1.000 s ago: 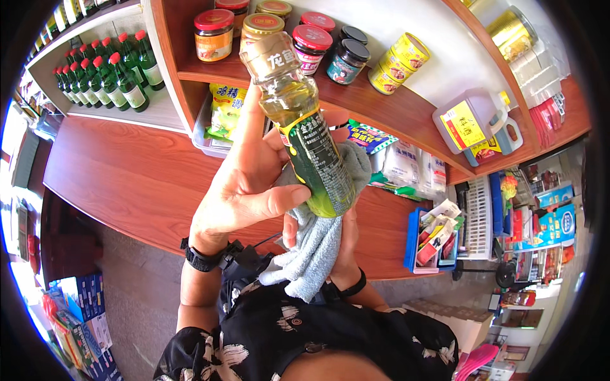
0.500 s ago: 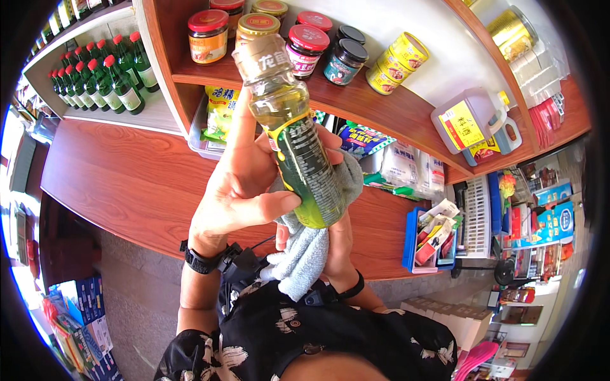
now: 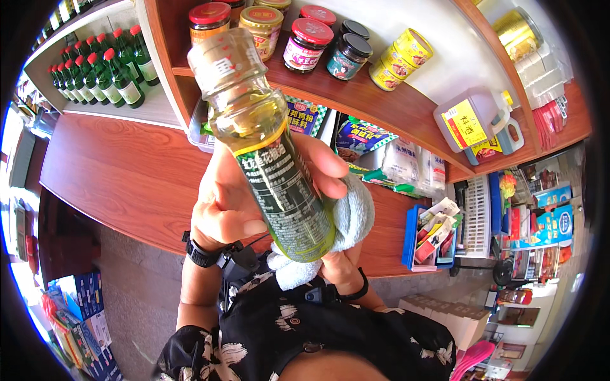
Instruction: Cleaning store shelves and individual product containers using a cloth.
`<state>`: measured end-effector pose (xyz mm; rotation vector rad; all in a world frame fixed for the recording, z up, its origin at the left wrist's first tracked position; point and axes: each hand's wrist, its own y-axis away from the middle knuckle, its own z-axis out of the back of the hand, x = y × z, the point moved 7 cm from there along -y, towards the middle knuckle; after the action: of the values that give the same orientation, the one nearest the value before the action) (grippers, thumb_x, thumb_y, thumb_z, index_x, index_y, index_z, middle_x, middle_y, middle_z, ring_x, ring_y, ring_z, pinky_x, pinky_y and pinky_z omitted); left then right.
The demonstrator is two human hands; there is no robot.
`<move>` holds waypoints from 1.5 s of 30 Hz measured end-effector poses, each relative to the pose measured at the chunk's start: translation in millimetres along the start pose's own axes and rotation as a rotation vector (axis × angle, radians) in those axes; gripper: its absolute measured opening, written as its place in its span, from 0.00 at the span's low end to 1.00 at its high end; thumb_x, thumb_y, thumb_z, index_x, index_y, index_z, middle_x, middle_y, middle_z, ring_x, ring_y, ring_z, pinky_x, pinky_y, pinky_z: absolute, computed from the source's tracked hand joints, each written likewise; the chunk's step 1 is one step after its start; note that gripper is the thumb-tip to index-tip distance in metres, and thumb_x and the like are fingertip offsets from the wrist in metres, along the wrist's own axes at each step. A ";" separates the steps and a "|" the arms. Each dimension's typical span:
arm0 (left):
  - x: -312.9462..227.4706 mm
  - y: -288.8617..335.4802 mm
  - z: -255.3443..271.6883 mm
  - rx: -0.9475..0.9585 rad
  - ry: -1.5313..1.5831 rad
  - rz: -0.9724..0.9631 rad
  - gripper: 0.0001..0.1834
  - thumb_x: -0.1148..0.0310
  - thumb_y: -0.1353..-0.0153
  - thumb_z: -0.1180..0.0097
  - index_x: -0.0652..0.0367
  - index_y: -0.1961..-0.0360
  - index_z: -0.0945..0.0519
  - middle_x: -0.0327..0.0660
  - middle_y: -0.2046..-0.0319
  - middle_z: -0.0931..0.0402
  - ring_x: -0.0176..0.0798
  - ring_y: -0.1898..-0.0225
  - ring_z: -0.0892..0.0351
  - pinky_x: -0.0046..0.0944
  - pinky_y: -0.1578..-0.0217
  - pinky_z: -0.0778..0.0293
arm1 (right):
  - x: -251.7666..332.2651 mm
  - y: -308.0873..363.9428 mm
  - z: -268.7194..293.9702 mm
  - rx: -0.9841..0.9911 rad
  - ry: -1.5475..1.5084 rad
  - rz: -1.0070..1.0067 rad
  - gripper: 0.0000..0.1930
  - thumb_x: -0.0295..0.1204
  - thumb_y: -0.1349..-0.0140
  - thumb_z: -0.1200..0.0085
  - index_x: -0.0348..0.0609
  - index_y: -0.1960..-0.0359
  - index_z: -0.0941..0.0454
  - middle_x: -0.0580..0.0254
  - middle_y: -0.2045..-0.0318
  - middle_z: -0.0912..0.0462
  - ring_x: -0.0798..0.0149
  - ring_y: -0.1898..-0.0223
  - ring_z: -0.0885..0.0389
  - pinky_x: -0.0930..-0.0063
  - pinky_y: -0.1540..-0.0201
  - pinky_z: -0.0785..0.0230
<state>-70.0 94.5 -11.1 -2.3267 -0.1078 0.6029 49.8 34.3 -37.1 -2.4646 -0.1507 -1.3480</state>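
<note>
A clear bottle of yellow-green oil (image 3: pixel 289 197), with a dark green label and a pale cap, tilts in front of me with its cap up and to the left. My left hand (image 3: pixel 219 213) is wrapped round it from behind, its thumb on the near side and fingertips showing past the right edge. Against the bottle's lower right side bunches a grey-blue cloth (image 3: pixel 356 216). My right hand (image 3: pixel 343 267) holds this cloth near the base; the bottle and cloth hide most of its fingers.
Below my hands runs a reddish wooden counter (image 3: pixel 114 171). Ahead, a wooden shelf (image 3: pixel 406 114) carries jars (image 3: pixel 308 44), stacked yellow tins (image 3: pixel 400 60) and a plastic jug (image 3: pixel 467 120). Green bottles (image 3: pixel 121 76) stand at left. A blue basket (image 3: pixel 410 244) sits at right.
The bottle has come closer and turned, showing more of its label, with its cap shifted left. My right hand and the cloth have moved slightly lower and right around its base.
</note>
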 end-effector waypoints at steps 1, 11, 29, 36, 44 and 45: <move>1.6 -1.4 -2.1 -0.002 0.000 -0.002 0.47 0.65 0.69 0.41 0.76 0.43 0.40 0.58 0.63 0.25 0.51 0.63 0.19 0.53 0.39 0.37 | 1.9 2.6 0.5 0.002 0.021 0.012 0.32 0.39 0.36 0.48 0.39 0.38 0.50 0.51 0.55 0.27 0.64 0.61 0.23 0.69 0.58 0.29; -4.5 -7.6 -16.0 -0.062 0.089 0.055 0.53 0.60 0.69 0.40 0.70 0.38 0.45 0.54 0.67 0.25 0.49 0.69 0.20 0.52 0.42 0.34 | 5.8 5.2 -14.2 0.064 0.221 0.132 0.32 0.37 0.37 0.45 0.38 0.38 0.49 0.52 0.54 0.28 0.65 0.59 0.24 0.70 0.56 0.30; -10.5 -5.5 -24.0 -0.022 0.157 -0.034 0.65 0.63 0.65 0.41 0.51 0.31 0.74 0.51 0.70 0.26 0.45 0.70 0.21 0.53 0.41 0.33 | 22.9 14.1 -18.1 0.049 0.433 0.297 0.35 0.28 0.45 0.35 0.34 0.41 0.46 0.56 0.49 0.32 0.70 0.52 0.30 0.73 0.49 0.36; -0.2 4.3 -2.3 -0.031 0.210 0.033 0.61 0.62 0.67 0.40 0.59 0.31 0.62 0.52 0.72 0.26 0.46 0.70 0.21 0.50 0.41 0.32 | 21.9 14.9 -19.9 0.054 0.449 0.324 0.35 0.29 0.44 0.37 0.34 0.41 0.46 0.56 0.50 0.31 0.70 0.53 0.29 0.72 0.49 0.35; -1.5 2.8 -4.2 -0.045 0.186 0.030 0.53 0.61 0.68 0.40 0.70 0.37 0.46 0.53 0.73 0.26 0.48 0.69 0.21 0.48 0.41 0.32 | 20.2 12.9 -18.0 0.052 0.452 0.301 0.34 0.28 0.44 0.37 0.34 0.41 0.46 0.57 0.50 0.31 0.70 0.53 0.29 0.73 0.50 0.35; -1.7 3.5 -3.3 -0.040 0.164 0.030 0.52 0.60 0.69 0.40 0.71 0.39 0.44 0.53 0.73 0.26 0.48 0.69 0.21 0.48 0.41 0.32 | 19.2 11.9 -18.8 0.053 0.449 0.300 0.34 0.28 0.44 0.37 0.34 0.41 0.46 0.57 0.50 0.31 0.70 0.53 0.29 0.73 0.50 0.35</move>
<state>-70.3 89.4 -10.6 -2.4098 -0.0090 0.4254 48.3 15.7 -14.5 -1.9791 0.2732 -1.6820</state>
